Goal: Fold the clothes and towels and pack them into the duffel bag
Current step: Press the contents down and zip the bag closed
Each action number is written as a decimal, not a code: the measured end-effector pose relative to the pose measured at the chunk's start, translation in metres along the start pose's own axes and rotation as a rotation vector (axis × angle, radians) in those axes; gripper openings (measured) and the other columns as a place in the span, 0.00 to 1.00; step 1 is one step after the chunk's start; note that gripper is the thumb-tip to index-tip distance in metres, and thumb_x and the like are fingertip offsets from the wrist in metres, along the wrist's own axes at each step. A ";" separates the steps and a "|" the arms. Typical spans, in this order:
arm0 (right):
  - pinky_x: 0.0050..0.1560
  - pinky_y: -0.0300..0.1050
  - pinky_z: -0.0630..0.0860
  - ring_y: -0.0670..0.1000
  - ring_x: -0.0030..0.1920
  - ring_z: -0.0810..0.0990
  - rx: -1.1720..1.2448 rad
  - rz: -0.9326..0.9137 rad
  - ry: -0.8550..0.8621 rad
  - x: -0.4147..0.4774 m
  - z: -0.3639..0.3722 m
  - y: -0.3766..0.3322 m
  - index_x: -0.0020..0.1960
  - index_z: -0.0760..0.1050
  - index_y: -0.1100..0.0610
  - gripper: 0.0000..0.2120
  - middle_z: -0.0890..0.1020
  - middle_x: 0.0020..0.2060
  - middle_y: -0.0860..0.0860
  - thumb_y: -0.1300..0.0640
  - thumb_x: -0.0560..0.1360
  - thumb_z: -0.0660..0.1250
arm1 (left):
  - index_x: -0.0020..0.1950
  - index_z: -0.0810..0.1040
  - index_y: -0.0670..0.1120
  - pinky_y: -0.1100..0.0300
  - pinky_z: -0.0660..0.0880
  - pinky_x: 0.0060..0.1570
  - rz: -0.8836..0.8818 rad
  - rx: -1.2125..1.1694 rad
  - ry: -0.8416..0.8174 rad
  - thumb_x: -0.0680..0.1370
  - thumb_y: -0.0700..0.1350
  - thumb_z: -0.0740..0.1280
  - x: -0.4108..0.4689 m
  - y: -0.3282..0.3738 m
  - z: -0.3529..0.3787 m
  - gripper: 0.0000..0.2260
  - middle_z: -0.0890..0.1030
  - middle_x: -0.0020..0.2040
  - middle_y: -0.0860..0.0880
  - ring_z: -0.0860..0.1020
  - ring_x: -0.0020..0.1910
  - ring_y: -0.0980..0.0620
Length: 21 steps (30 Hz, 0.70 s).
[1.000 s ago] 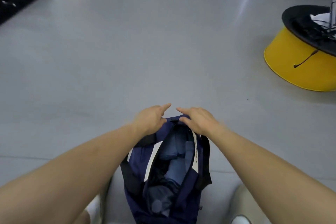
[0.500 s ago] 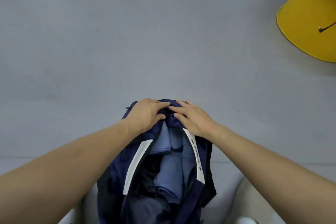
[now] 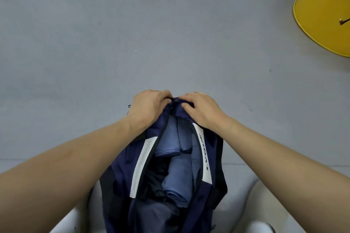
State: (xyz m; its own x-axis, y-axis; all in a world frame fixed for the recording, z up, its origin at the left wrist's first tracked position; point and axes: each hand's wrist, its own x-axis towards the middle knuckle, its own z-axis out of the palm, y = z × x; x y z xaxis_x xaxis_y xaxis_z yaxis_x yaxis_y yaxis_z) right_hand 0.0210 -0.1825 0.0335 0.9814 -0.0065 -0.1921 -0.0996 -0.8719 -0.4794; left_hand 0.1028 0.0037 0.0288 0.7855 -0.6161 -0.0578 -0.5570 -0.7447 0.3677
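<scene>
Head view: navy duffel bag (image 3: 121,166) lying unzipped on grey floor (image 3: 132,24), folded blue clothes (image 3: 176,176) packed inside it. At bag's far end, left hand (image 3: 149,108) and right hand (image 3: 200,109) with fingers curled, each gripping fabric beside the zipper end. Well beyond bag, up to the right, yellow tub (image 3: 322,15).

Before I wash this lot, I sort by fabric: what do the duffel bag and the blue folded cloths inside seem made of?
Duffel bag: likely thin woven synthetic, matte navy; it slumps and creases softly. Blue folded cloths: soft matte fabric, perhaps cotton or microfibre towelling; thick rounded fold edges, no sheen.
</scene>
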 end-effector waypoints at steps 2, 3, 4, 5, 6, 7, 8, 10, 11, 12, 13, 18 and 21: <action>0.57 0.48 0.73 0.56 0.59 0.77 0.022 0.035 0.056 0.003 -0.005 -0.006 0.65 0.78 0.52 0.17 0.83 0.55 0.51 0.56 0.79 0.60 | 0.58 0.80 0.57 0.52 0.75 0.48 -0.035 -0.059 0.071 0.82 0.51 0.62 0.002 -0.002 -0.009 0.09 0.85 0.50 0.52 0.81 0.51 0.47; 0.57 0.49 0.73 0.56 0.59 0.77 0.028 0.056 0.078 0.005 -0.007 -0.008 0.64 0.79 0.52 0.16 0.83 0.54 0.52 0.54 0.79 0.61 | 0.57 0.80 0.57 0.52 0.76 0.48 -0.048 -0.084 0.093 0.82 0.52 0.62 0.002 -0.004 -0.012 0.08 0.85 0.50 0.54 0.81 0.51 0.48; 0.57 0.49 0.74 0.55 0.59 0.77 0.035 0.075 0.100 0.007 -0.007 -0.010 0.63 0.79 0.51 0.16 0.83 0.54 0.51 0.50 0.79 0.62 | 0.57 0.80 0.58 0.51 0.76 0.49 -0.055 -0.104 0.106 0.82 0.52 0.62 0.002 -0.005 -0.014 0.08 0.85 0.50 0.55 0.82 0.51 0.48; 0.58 0.49 0.74 0.54 0.60 0.77 0.036 0.089 0.115 0.008 -0.007 -0.012 0.63 0.79 0.49 0.16 0.83 0.55 0.50 0.46 0.79 0.63 | 0.57 0.80 0.58 0.51 0.77 0.49 -0.058 -0.119 0.109 0.82 0.52 0.62 0.002 -0.005 -0.015 0.08 0.85 0.50 0.55 0.82 0.51 0.49; 0.58 0.48 0.73 0.53 0.61 0.76 0.027 0.093 0.127 0.010 -0.006 -0.014 0.63 0.79 0.47 0.17 0.83 0.56 0.48 0.43 0.78 0.64 | 0.57 0.80 0.58 0.51 0.77 0.49 -0.059 -0.130 0.109 0.82 0.52 0.62 0.001 -0.006 -0.015 0.08 0.85 0.51 0.56 0.82 0.51 0.49; 0.57 0.46 0.72 0.52 0.61 0.76 0.010 0.086 0.140 0.011 -0.005 -0.016 0.63 0.80 0.46 0.17 0.83 0.56 0.47 0.42 0.77 0.65 | 0.57 0.80 0.58 0.51 0.77 0.50 -0.058 -0.139 0.108 0.82 0.52 0.62 0.000 -0.006 -0.015 0.08 0.85 0.51 0.56 0.82 0.52 0.49; 0.55 0.45 0.71 0.52 0.60 0.76 -0.007 0.074 0.159 0.013 -0.003 -0.018 0.62 0.80 0.46 0.16 0.83 0.55 0.47 0.43 0.77 0.66 | 0.57 0.79 0.57 0.50 0.77 0.50 -0.059 -0.148 0.111 0.82 0.52 0.61 -0.001 -0.007 -0.015 0.08 0.85 0.51 0.56 0.82 0.52 0.49; 0.53 0.45 0.72 0.51 0.58 0.77 -0.018 0.055 0.209 0.014 -0.002 -0.023 0.59 0.81 0.46 0.12 0.83 0.52 0.46 0.45 0.77 0.67 | 0.57 0.79 0.57 0.49 0.76 0.50 -0.073 -0.164 0.114 0.82 0.52 0.61 -0.001 -0.007 -0.016 0.08 0.85 0.51 0.55 0.81 0.52 0.49; 0.53 0.45 0.73 0.51 0.57 0.78 -0.015 0.043 0.236 0.013 -0.002 -0.027 0.57 0.81 0.47 0.10 0.84 0.51 0.46 0.46 0.78 0.67 | 0.57 0.79 0.57 0.49 0.76 0.50 -0.081 -0.168 0.115 0.82 0.52 0.61 0.000 -0.006 -0.017 0.08 0.85 0.51 0.55 0.81 0.51 0.49; 0.53 0.47 0.74 0.52 0.55 0.78 -0.009 0.028 0.261 0.012 -0.002 -0.030 0.56 0.81 0.48 0.09 0.84 0.50 0.46 0.48 0.78 0.67 | 0.57 0.79 0.57 0.49 0.76 0.50 -0.088 -0.174 0.115 0.82 0.52 0.61 0.000 -0.006 -0.017 0.08 0.85 0.51 0.55 0.81 0.51 0.49; 0.53 0.48 0.75 0.52 0.54 0.78 -0.009 0.013 0.280 0.012 -0.001 -0.032 0.55 0.81 0.48 0.08 0.84 0.49 0.45 0.49 0.78 0.67 | 0.57 0.79 0.57 0.49 0.76 0.50 -0.095 -0.184 0.114 0.82 0.52 0.61 -0.001 -0.006 -0.018 0.08 0.85 0.51 0.55 0.82 0.51 0.48; 0.49 0.48 0.74 0.53 0.50 0.78 -0.028 -0.008 0.292 0.009 0.004 -0.036 0.50 0.80 0.51 0.04 0.82 0.45 0.46 0.53 0.78 0.67 | 0.56 0.73 0.54 0.47 0.76 0.48 -0.122 -0.192 0.091 0.81 0.44 0.60 -0.004 -0.009 -0.017 0.06 0.84 0.49 0.51 0.80 0.47 0.41; 0.48 0.46 0.72 0.52 0.49 0.77 -0.013 0.004 0.294 0.009 0.003 -0.036 0.49 0.80 0.52 0.04 0.82 0.45 0.46 0.53 0.78 0.67 | 0.57 0.81 0.54 0.47 0.76 0.53 -0.056 -0.198 0.069 0.80 0.40 0.61 -0.007 -0.008 -0.016 0.13 0.84 0.55 0.51 0.80 0.54 0.44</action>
State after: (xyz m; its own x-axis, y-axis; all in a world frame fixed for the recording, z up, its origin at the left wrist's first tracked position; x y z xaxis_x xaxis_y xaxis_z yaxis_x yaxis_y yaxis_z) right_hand 0.0326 -0.1497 0.0461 0.9866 -0.1503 0.0633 -0.1037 -0.8776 -0.4680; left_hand 0.1057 0.0182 0.0416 0.8343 -0.5508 -0.0224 -0.4530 -0.7083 0.5414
